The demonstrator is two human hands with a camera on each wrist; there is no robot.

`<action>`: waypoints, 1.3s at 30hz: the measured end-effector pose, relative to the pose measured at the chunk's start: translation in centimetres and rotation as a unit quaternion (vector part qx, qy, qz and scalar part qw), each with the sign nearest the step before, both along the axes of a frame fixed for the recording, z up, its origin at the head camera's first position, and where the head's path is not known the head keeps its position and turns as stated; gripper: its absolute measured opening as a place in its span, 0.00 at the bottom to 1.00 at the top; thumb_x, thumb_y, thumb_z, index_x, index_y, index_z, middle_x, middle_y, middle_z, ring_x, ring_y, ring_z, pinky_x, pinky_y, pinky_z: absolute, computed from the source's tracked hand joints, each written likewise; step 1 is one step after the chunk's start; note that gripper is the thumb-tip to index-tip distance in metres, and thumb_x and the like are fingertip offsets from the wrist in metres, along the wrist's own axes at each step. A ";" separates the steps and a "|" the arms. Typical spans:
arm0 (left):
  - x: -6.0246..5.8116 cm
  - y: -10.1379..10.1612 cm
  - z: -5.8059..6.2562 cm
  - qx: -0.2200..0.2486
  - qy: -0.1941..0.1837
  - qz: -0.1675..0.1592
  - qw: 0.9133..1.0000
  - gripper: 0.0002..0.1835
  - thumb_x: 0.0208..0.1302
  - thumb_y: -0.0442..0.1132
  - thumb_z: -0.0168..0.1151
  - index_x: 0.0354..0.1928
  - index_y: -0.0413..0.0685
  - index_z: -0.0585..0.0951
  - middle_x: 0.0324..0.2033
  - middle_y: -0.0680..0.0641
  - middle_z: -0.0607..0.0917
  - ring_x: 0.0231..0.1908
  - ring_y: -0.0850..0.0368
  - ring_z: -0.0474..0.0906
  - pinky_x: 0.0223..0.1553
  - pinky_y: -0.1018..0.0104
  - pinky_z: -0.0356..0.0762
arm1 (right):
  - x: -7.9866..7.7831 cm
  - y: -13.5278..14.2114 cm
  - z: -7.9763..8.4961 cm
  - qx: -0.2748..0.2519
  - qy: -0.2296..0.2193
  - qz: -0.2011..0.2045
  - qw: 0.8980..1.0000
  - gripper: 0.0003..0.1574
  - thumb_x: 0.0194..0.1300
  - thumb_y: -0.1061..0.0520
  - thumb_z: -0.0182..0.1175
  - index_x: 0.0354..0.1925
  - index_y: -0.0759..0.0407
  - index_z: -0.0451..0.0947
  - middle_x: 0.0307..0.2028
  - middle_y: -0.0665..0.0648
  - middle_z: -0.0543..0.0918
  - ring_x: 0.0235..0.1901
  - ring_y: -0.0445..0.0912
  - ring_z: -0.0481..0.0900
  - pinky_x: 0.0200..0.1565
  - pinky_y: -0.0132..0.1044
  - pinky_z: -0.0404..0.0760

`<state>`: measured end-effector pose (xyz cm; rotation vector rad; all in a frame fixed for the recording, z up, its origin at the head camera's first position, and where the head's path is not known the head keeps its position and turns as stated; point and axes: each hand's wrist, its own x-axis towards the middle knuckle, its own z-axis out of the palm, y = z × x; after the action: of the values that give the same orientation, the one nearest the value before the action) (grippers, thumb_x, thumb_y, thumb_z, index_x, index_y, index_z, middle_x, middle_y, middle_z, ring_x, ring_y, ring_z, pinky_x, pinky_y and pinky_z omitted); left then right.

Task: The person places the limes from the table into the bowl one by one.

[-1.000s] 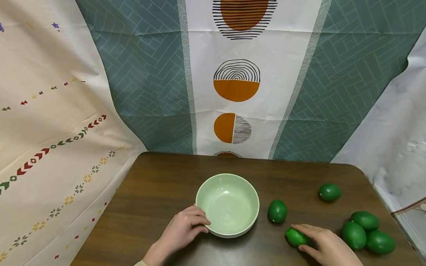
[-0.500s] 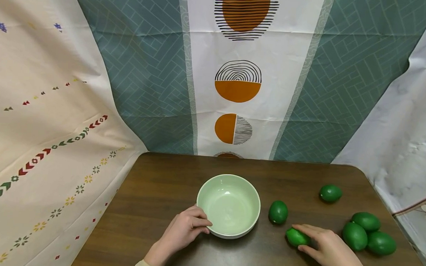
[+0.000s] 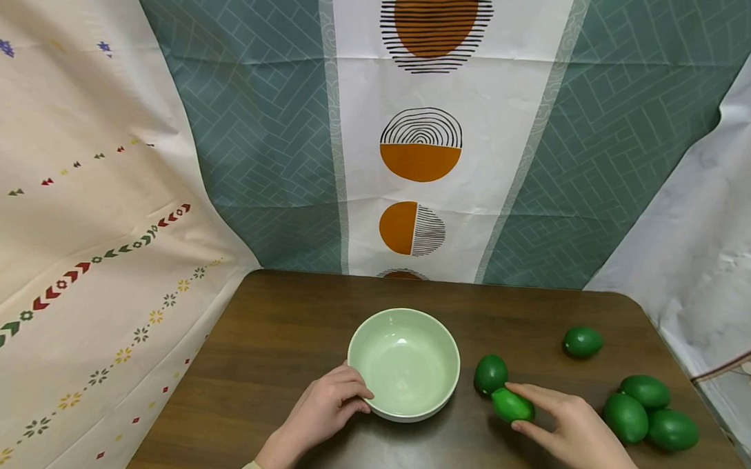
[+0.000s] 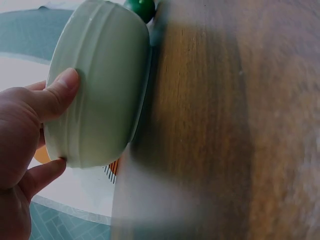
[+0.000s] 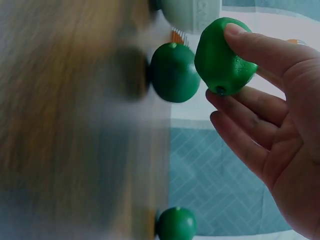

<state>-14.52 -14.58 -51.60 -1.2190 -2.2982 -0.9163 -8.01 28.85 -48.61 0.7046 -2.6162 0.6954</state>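
A pale green bowl point(image 3: 403, 370) stands upright at mid-table, nothing inside it. My left hand point(image 3: 332, 405) grips its near left rim; in the left wrist view the thumb lies along the ribbed outer wall. To the right, my right hand point(image 3: 570, 427) holds a bright green lime point(image 3: 509, 405) between thumb and fingers. The right wrist view shows this lime point(image 5: 220, 62) raised off the table, the thumb on its upper side and fingertips beneath. Just beyond it, a darker green lime point(image 3: 490, 372) rests between the bowl and the held lime, partly overlapped by it.
Three dark limes point(image 3: 671, 430) cluster at the table's right side. Another single lime point(image 3: 582, 342) lies toward the back right. Behind the brown wooden table point(image 3: 272, 341) hangs a patterned cloth point(image 3: 279, 155), with a cream cloth point(image 3: 101, 252) along the left side.
My right hand has lifted the bright green lime off the table and carried it slightly left toward the darker lime. The left hand keeps its grip on the bowl.
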 end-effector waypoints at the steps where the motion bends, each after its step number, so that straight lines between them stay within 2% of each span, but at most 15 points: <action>1: 0.0 0.0 0.0 0.002 0.001 -0.003 1.000 0.11 0.55 0.35 0.84 0.38 0.54 0.91 0.37 0.63 0.86 0.44 0.66 0.82 0.55 0.71 0.83 | -0.1 -0.2 0.2 -0.003 0.000 -0.001 1.000 0.40 0.53 0.54 0.86 0.64 0.45 0.86 0.56 0.39 0.87 0.52 0.39 0.88 0.55 0.14 0.74; 3: -0.1 0.0 -0.1 0.008 0.009 -0.010 1.000 0.11 0.54 0.35 0.84 0.38 0.53 0.91 0.37 0.62 0.86 0.43 0.65 0.82 0.58 0.68 0.82 | -0.2 -0.5 0.4 -0.006 0.002 -0.003 1.000 0.39 0.52 0.54 0.86 0.63 0.45 0.86 0.56 0.39 0.87 0.52 0.40 0.88 0.55 0.13 0.74; 9: -0.5 -0.2 -0.5 0.022 0.034 -0.032 0.999 0.12 0.54 0.34 0.84 0.39 0.51 0.91 0.37 0.60 0.87 0.43 0.63 0.83 0.58 0.65 0.83 | -0.9 -1.6 1.2 -0.015 0.009 -0.009 1.000 0.39 0.53 0.53 0.86 0.63 0.45 0.86 0.56 0.42 0.88 0.52 0.42 0.89 0.55 0.15 0.75; 16: -0.4 -0.2 -0.4 0.030 0.029 -0.034 0.999 0.12 0.54 0.33 0.84 0.39 0.51 0.91 0.38 0.59 0.87 0.44 0.62 0.83 0.60 0.62 0.83 | -1.7 -3.0 2.6 -0.042 0.006 -0.012 0.999 0.37 0.55 0.52 0.85 0.63 0.47 0.86 0.55 0.44 0.89 0.51 0.41 0.89 0.53 0.15 0.77; 23: -0.5 -0.2 -0.4 0.032 0.023 -0.040 0.998 0.12 0.55 0.33 0.84 0.39 0.50 0.90 0.38 0.59 0.87 0.44 0.62 0.83 0.58 0.66 0.82 | -2.5 -4.3 3.6 -0.059 -0.009 -0.017 0.998 0.37 0.57 0.51 0.84 0.65 0.44 0.85 0.55 0.42 0.89 0.50 0.39 0.89 0.51 0.16 0.78; 26: -0.5 -0.2 -0.5 0.032 0.021 -0.043 0.998 0.12 0.55 0.33 0.84 0.40 0.51 0.90 0.39 0.59 0.87 0.45 0.62 0.83 0.58 0.69 0.82 | -2.9 -4.9 3.8 -0.061 -0.012 -0.018 0.998 0.37 0.57 0.51 0.84 0.65 0.44 0.85 0.53 0.42 0.90 0.47 0.36 0.88 0.47 0.21 0.82; 29: -0.5 -0.3 -0.5 0.032 0.021 -0.041 0.998 0.13 0.55 0.33 0.84 0.40 0.52 0.90 0.39 0.59 0.87 0.45 0.62 0.83 0.58 0.69 0.81 | -3.3 -5.5 3.9 -0.065 -0.014 -0.014 0.998 0.37 0.56 0.52 0.84 0.64 0.46 0.86 0.52 0.43 0.90 0.43 0.35 0.87 0.41 0.30 0.86; 32: -0.4 -0.2 -0.5 0.033 0.020 -0.039 0.998 0.13 0.55 0.33 0.83 0.40 0.52 0.89 0.38 0.59 0.86 0.45 0.62 0.82 0.60 0.63 0.82 | -3.7 -6.0 4.1 -0.068 -0.017 -0.008 0.997 0.38 0.56 0.53 0.84 0.64 0.47 0.86 0.52 0.44 0.90 0.42 0.35 0.87 0.39 0.38 0.89; 36: -0.4 -0.1 -0.5 0.033 0.016 -0.039 0.999 0.12 0.56 0.34 0.83 0.40 0.52 0.89 0.38 0.60 0.86 0.45 0.63 0.82 0.63 0.54 0.83 | -4.2 -6.7 4.2 -0.072 -0.019 -0.005 0.997 0.38 0.56 0.53 0.85 0.64 0.47 0.86 0.52 0.43 0.90 0.44 0.35 0.87 0.41 0.41 0.90; 39: -0.4 -0.1 -0.4 0.033 0.015 -0.039 0.999 0.12 0.56 0.34 0.83 0.40 0.52 0.89 0.38 0.60 0.86 0.45 0.63 0.82 0.62 0.57 0.83 | -4.6 -7.2 4.3 -0.076 -0.021 -0.001 0.997 0.37 0.57 0.53 0.84 0.64 0.47 0.86 0.51 0.43 0.90 0.44 0.35 0.87 0.41 0.42 0.90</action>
<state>-14.90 -14.73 -52.05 -1.2924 -2.1928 -0.9853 -12.58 21.61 -44.32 0.6494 -2.5671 0.9057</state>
